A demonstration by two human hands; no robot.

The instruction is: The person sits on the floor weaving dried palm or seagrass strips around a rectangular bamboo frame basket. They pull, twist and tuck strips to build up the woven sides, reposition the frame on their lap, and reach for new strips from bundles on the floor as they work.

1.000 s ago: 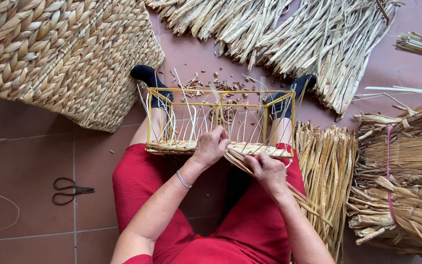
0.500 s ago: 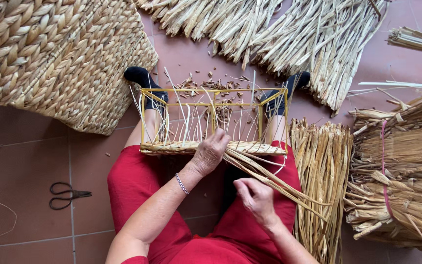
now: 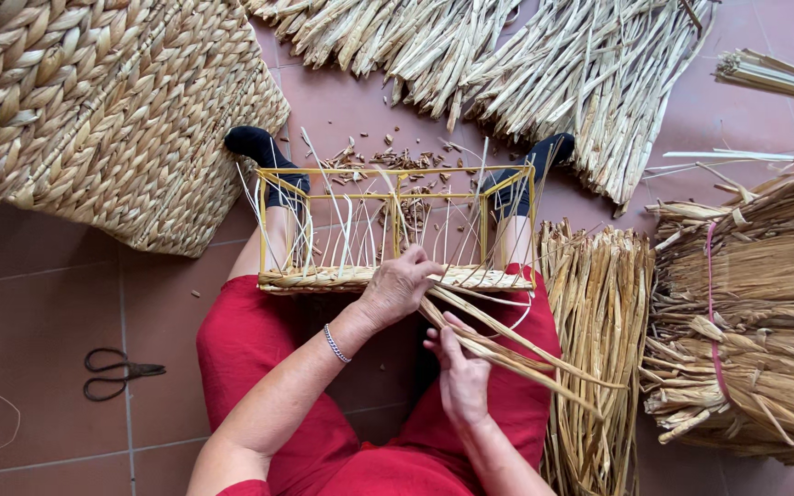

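From the head camera, looking straight down, the person is sitting on a tiled floor [image 3: 39, 303] with legs stretched out and a yellow wire frame [image 3: 397, 225] standing across the lap, its long side running left to right between the two feet in dark socks. A woven band [image 3: 323, 277] of straw is lying along the near edge of the frame, and thin upright stalks are rising from it. The left hand [image 3: 397, 287] is pressing down on that band near its middle, fingers curled over the weave and gripping it where a bundle of long straw strands [image 3: 507, 354] is leaving the frame. The strands are running from the left hand down and to the right, slanting across the red trousers, so their long axis is pointing away from the frame toward the person's right side. The right hand [image 3: 459, 377] is lying just under the strands, close to their near end, fingers stretched out and palm cupping them from below; it seems to be supporting rather than clamping them, though the thumb is partly hidden. The left hand is nearer the frame, the right hand nearer the loose length. Scissors [image 3: 121, 372] are lying well apart on the left, a big woven basket [image 3: 94, 101] is sitting beyond them, and straw piles [image 3: 746, 312] are lying on the right.
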